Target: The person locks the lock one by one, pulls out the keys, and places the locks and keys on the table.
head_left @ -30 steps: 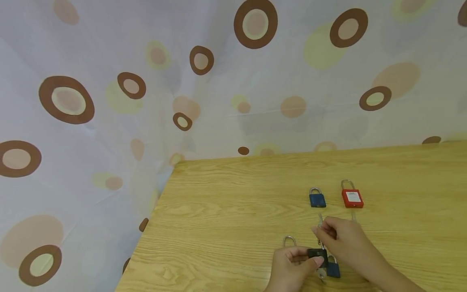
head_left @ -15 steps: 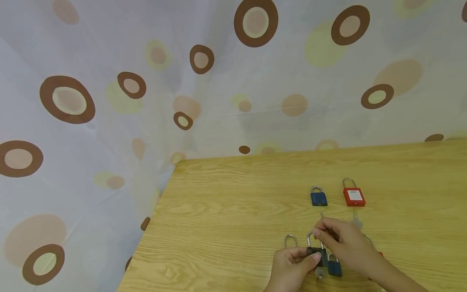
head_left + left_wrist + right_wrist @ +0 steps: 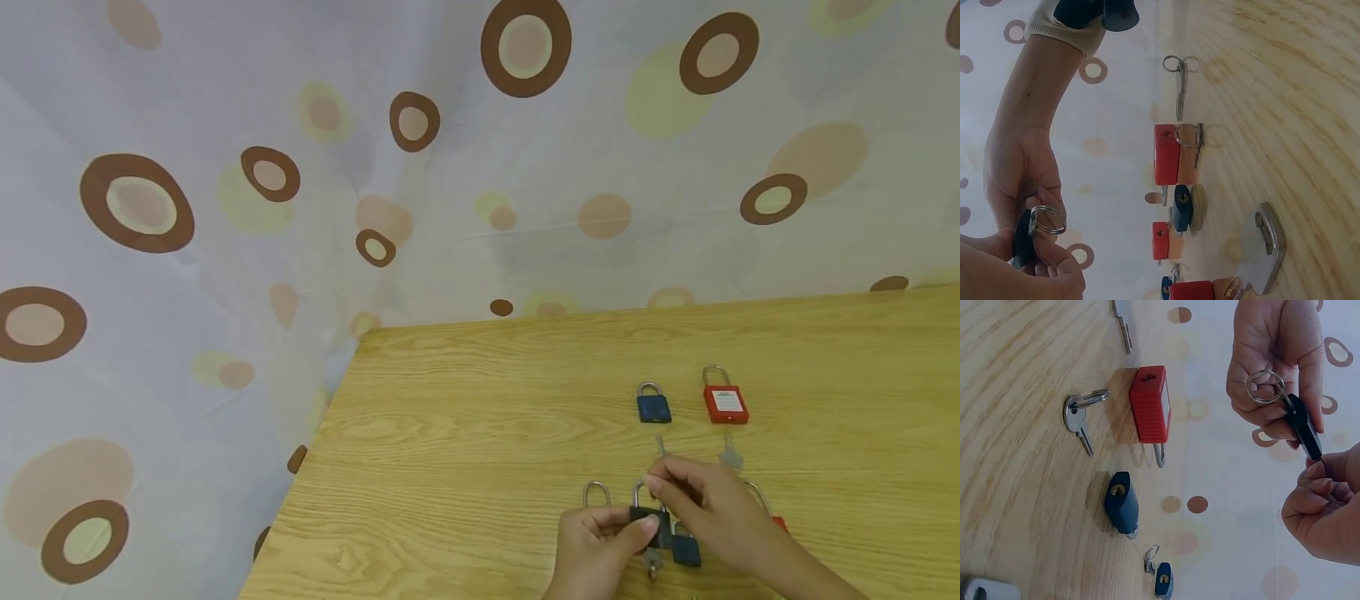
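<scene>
A black padlock [image 3: 649,527] is in my left hand [image 3: 600,546], gripped by its body between thumb and fingers. From its lower end sticks a key [image 3: 652,562] with a metal ring [image 3: 1047,220], the ring plain in both wrist views. My right hand [image 3: 712,507] has its fingers curled at the top of the padlock's shackle [image 3: 637,495] and pinches it; its fingertips cover part of the shackle. In the right wrist view the padlock [image 3: 1302,428] is seen edge-on between the two hands, above the table.
Blue padlocks [image 3: 654,408] [image 3: 686,550] and red padlocks [image 3: 726,404] [image 3: 780,523] lie on the wooden table [image 3: 450,433]. Loose keys [image 3: 731,457] [image 3: 1077,419] lie among them. Left of the left hand another shackle [image 3: 596,493] shows. A patterned curtain [image 3: 450,167] hangs behind.
The black padlock has turned slightly, and more of its shackle shows. My right hand has shifted slightly right and down, uncovering a loose key. My left hand keeps its grip.
</scene>
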Tool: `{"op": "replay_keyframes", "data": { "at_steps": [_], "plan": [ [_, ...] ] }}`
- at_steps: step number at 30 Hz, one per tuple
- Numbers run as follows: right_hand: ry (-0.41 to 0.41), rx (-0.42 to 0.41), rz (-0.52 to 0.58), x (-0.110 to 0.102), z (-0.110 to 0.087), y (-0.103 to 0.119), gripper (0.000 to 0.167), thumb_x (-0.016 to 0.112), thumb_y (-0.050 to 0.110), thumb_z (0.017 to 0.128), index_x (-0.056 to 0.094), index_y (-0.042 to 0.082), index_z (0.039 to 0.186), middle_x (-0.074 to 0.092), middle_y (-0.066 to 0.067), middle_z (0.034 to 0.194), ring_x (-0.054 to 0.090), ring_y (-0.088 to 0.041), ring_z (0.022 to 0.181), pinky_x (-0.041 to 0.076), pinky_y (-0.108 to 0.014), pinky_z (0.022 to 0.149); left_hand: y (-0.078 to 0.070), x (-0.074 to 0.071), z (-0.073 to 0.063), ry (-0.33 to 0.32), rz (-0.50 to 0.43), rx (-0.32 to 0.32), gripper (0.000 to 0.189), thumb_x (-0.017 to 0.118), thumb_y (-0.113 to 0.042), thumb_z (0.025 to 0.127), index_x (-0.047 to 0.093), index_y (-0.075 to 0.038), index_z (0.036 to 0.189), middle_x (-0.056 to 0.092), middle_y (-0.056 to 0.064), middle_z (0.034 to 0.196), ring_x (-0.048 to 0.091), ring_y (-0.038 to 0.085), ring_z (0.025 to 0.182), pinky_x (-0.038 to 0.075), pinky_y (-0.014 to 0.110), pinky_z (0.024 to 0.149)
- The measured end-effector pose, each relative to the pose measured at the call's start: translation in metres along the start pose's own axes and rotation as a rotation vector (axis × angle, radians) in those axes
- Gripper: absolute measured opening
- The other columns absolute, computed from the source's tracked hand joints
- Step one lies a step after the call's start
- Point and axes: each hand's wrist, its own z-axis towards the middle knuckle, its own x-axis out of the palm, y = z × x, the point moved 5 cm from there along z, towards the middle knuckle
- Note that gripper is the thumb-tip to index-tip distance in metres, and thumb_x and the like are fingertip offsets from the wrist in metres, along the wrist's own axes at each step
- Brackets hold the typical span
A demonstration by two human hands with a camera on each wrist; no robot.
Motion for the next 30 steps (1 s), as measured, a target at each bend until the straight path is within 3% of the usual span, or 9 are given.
{"op": "replay_keyframes", "data": {
  "at_steps": [8,17,20,24,27,30],
  "plan": [
    [-0.078,-0.046,-0.073,0.003,-0.001,0.004,0.021,0.057,-0.001,0.089,0.06,0.016,0.078,0.035,0.01,0.054,0.03,0.003,0.046,0.028,-0.016,0.038,-0.003,-0.002,0.0,-0.009,0.01,0.034,0.02,0.069,-0.009,0.08,0.07,0.008,0.091,0.071,0.019,0.085,0.061,0.002,0.067,0.049,0.013,0.064],
    [-0.029,-0.093,-0.113,0.007,0.0,0.004,0.02,0.056,0.0,0.089,0.061,0.015,0.078,0.038,0.014,0.057,0.03,0.007,0.049,0.029,-0.015,0.039,-0.001,-0.003,0.001,-0.043,0.028,0.049,0.018,0.07,-0.008,0.079,0.07,0.008,0.087,0.071,0.018,0.08,0.06,0.003,0.064,0.049,0.014,0.062],
    [-0.02,-0.02,-0.043,0.008,-0.001,-0.001,0.019,0.051,0.002,0.093,0.059,0.013,0.08,0.04,0.01,0.057,0.033,0.003,0.048,0.031,-0.018,0.04,-0.003,-0.003,0.003,-0.037,0.04,0.036,0.017,0.069,-0.008,0.08,0.071,0.007,0.088,0.071,0.017,0.083,0.061,0.004,0.068,0.049,0.013,0.063],
    [-0.087,0.159,0.045,0.005,-0.002,-0.008,0.018,0.045,0.007,0.097,0.058,0.007,0.084,0.041,0.006,0.057,0.038,-0.005,0.047,0.034,-0.022,0.041,-0.009,0.001,0.009,-0.028,0.008,0.009,0.017,0.069,-0.009,0.081,0.071,0.004,0.092,0.071,0.014,0.086,0.063,0.006,0.072,0.053,0.017,0.068],
    [-0.136,0.293,0.085,0.005,-0.006,-0.011,0.019,0.045,0.01,0.098,0.059,0.003,0.089,0.044,0.006,0.06,0.041,-0.009,0.048,0.036,-0.023,0.043,-0.013,0.001,0.012,-0.067,-0.032,-0.028,0.017,0.069,-0.01,0.082,0.07,0.003,0.093,0.072,0.011,0.086,0.062,0.005,0.069,0.054,0.02,0.069],
    [-0.132,0.435,0.151,0.01,-0.013,-0.016,0.021,0.046,0.016,0.098,0.059,0.0,0.095,0.046,0.004,0.064,0.044,-0.011,0.051,0.039,-0.024,0.045,-0.015,-0.003,0.015,-0.118,-0.048,-0.047,0.02,0.069,-0.012,0.083,0.07,0.004,0.095,0.072,0.008,0.087,0.059,0.003,0.067,0.053,0.021,0.069]
  ]
}}
